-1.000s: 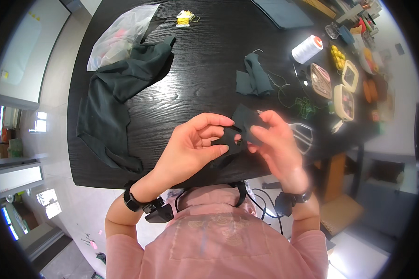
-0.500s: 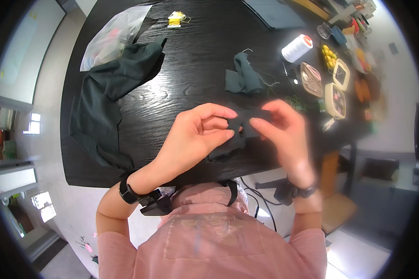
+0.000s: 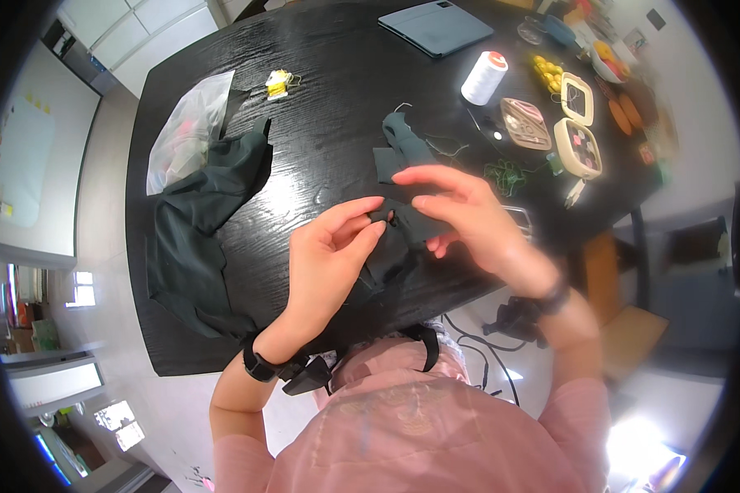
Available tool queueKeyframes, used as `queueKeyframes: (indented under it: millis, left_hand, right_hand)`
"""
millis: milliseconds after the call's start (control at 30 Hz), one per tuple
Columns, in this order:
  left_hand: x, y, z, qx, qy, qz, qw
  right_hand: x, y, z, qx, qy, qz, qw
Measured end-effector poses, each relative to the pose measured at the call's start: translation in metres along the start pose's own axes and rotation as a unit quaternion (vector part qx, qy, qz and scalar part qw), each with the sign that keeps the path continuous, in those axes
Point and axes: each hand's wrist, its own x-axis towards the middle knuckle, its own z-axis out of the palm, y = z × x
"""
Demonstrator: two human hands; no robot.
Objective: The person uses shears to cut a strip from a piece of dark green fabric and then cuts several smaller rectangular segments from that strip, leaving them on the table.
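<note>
Over the black table, dark green cloth, matte, creased, holed

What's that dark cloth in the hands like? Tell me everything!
The dark cloth is greenish-grey, soft-looking fabric with a small hole near its top. Its lower part droops in folds over the black table, maybe touching it. The left hand pinches its left side; the right hand is at its right side.

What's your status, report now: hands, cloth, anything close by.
Left hand pinching dark cloth. Right hand at cloth's right side, grip unclear. Folded scrap on table just beyond.
</note>
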Motion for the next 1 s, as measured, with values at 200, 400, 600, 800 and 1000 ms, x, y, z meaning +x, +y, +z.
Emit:
queueKeyframes:
  millis: [200, 400, 600, 800, 1000]
  left_hand:
    - [-0.003, -0.004, 0.001, 0.004, 0.035, 0.050, 0.998]
    - [-0.002, -0.007, 0.000, 0.010, 0.041, 0.085, 0.995]
    - [-0.003, -0.004, 0.000, -0.009, 0.032, 0.071, 0.997]
    - [-0.003, 0.003, -0.005, -0.025, 0.016, 0.047, 0.998]
    - [0.003, 0.006, -0.010, -0.254, -0.040, -0.072, 0.964]
  right_hand:
    - [-0.004, -0.004, -0.016, 0.183, -0.102, 0.093, 0.973]
    - [-0.011, -0.002, -0.006, 0.215, -0.118, 0.064, 0.967]
    - [-0.007, 0.008, -0.004, 0.066, -0.006, 0.123, 0.990]
    - [0.003, 0.026, -0.003, -0.168, 0.051, -0.238, 0.955]
    - [-0.002, 0.017, 0.011, -0.034, 0.048, -0.163, 0.985]
